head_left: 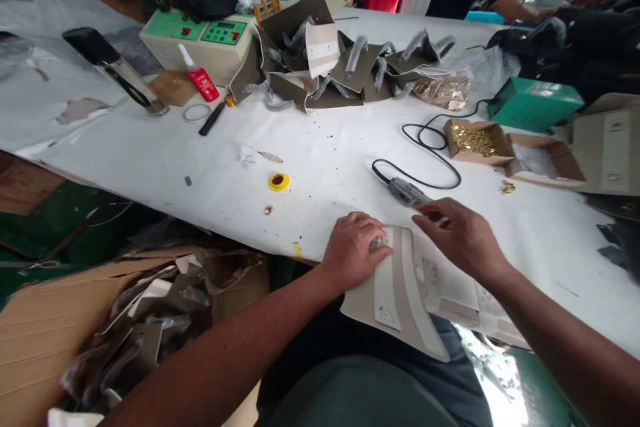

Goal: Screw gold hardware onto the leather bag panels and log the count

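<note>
A beige flap-like panel (pixel 411 280) with pale strips and small metal fittings lies over the table's front edge and hangs toward my lap. My left hand (pixel 356 247) curls over its upper left end, thumb on top beside a fitting, and grips it there. To the right of the panel hovers my right hand (pixel 463 237), thumb and fingers pinched together. Whatever sits in that pinch is too small or hidden to make out. Just behind it a grey corded hand tool (pixel 406 191) lies on the table, its front end partly covered by the fingers.
On the white table (pixel 330 167) are a yellow-rimmed pot (pixel 279 181), a red glue bottle (pixel 203 80), a box of brass parts (pixel 475 140) and a green box (pixel 535 103). Dark panels (pixel 350 63) pile up behind. A carton (pixel 65 307) of panels stands lower left. Other people work beyond.
</note>
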Demonstrator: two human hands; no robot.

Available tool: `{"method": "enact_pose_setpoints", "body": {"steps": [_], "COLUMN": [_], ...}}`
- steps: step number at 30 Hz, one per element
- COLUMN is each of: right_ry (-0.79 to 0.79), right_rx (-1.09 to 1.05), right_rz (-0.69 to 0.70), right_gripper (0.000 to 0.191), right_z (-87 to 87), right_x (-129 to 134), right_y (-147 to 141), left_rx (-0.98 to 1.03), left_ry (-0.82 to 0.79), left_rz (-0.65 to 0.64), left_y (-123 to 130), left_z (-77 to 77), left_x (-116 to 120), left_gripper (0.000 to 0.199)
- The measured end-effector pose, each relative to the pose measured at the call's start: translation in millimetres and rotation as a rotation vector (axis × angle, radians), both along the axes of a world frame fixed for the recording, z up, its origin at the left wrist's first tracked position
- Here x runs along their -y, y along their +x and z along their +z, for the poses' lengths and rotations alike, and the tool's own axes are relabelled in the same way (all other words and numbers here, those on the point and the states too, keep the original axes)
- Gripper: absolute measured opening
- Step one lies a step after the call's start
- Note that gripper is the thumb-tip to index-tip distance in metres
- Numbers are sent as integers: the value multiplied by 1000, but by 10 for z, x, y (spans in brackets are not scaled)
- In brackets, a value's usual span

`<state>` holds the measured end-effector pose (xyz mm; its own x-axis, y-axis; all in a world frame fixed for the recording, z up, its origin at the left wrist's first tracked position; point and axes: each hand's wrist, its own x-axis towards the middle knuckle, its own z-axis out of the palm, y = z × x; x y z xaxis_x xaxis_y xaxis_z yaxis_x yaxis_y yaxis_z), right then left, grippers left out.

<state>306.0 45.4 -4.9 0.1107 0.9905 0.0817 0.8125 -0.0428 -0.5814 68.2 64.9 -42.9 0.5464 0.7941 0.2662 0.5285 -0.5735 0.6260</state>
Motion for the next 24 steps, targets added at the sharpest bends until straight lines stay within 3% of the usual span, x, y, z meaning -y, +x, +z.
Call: {"method": "enact_pose_setpoints", "body": {"steps": [3, 7, 9, 12, 14, 16, 21, 24], "right_ry": [38, -81, -127, -184, -127, -14, 327, 394], "right_rx": [342, 371, 161, -448, -818, -1035, -1229, -1176], "right_rz": [-64, -20, -29, -41, -52, -85, -87, -56], "right_gripper": [46, 45, 42, 43, 42, 40, 34, 35], "right_z": [-90, -157, -91, 103, 231, 315, 318, 238], "right_x": [-98, -213, -193, -88, -23, 5, -33, -48], "right_y": [208, 352, 343, 211, 41, -179, -693, -836], "left_rx": [0, 1, 6, 17, 22, 20, -3, -13], "left_ry": [10, 19, 29, 39, 38, 35, 38, 30], "left_rz": [4, 6, 1, -2, -4, -6, -25, -33], "left_y": [1, -2, -5, -6, -5, -5, -11, -14], "left_z": [-6, -11, -18, -34, -41, -40, -5, 17], "left_x": [7, 14, 16, 18, 18, 16, 9, 10], "left_gripper": [21, 20, 20, 20, 20, 20, 21, 23]}}
